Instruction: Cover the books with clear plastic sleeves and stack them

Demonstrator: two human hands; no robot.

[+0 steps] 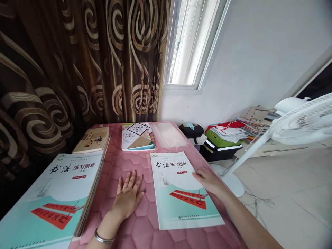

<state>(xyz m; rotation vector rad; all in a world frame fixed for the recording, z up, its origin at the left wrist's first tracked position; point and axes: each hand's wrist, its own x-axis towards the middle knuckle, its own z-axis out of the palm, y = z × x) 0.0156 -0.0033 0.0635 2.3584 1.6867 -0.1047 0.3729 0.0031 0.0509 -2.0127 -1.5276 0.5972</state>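
The left hand point(127, 200) lies flat, fingers spread, on the pink cover point(142, 230); the workbook point(184, 188) lies beside it, right edge at the right hand point(209, 180), whose grip I cannot tell; strong outward pull could slide it off.

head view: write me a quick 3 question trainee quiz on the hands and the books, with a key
1. Multiple choice: which hand is at the right edge of the calligraphy practice book lying apart from the stack? A) left B) right C) neither
2. True or false: the left hand is clenched into a fist.
3. Count: how many calligraphy covers like that one face up?

Key: 1 B, the right hand; 2 false, it lies spread on the pink quilted cover; 3 two, the second copy being atop the stack.
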